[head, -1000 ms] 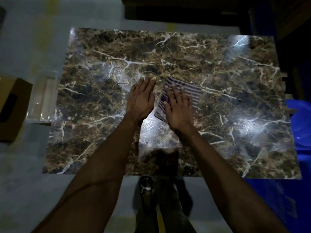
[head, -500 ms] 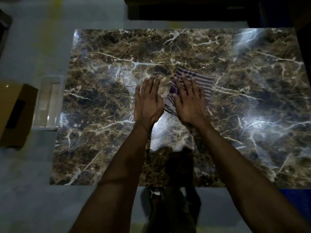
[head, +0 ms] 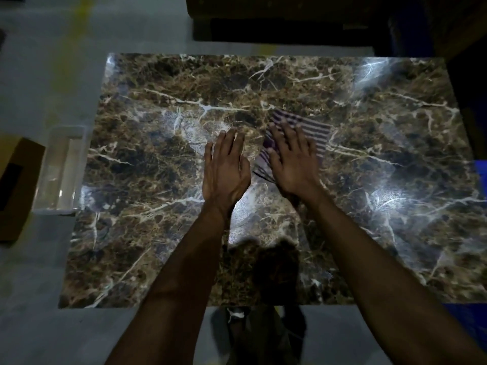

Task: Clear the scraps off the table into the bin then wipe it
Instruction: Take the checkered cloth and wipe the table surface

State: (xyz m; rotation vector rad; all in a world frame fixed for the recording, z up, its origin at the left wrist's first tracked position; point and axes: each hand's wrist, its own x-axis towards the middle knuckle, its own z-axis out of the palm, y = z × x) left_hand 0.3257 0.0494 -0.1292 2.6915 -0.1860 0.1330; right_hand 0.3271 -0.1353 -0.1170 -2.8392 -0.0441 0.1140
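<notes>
Right hand [head: 292, 164] lies palm down on the striped cloth [head: 313, 129], fingers straight and slightly spread, pressing the cloth flat against the table [head: 147, 241]; nothing is gripped or pinched; the fingertips look a little blurred. Left hand [head: 225, 169] rests flat on the bare marble just beside the cloth, fingers straight and close together, holding nothing; whether its thumb edge touches the cloth cannot be told. The cloth sits a little right of the table's centre, its far corner and right edge showing past the right hand's fingers, dark fringe showing at the near edge between the two hands. Compared with one second ago, both hands and the cloth keep the same pose relative to each other; across the three frames they sit progressively further right and lower in the view, but the whole table shifts with them, so against the marble veins they have barely moved, if at all. Outward: the marble-pattern table top shows bright glare patches at centre and right; a clear plastic bin [head: 62, 169] stands on the floor against the table's left edge; a brown cardboard box [head: 15, 188] lies further left; a blue container [head: 481, 177] is partly visible at the right edge; the person's shoe [head: 234, 313] shows below the near table edge.
</notes>
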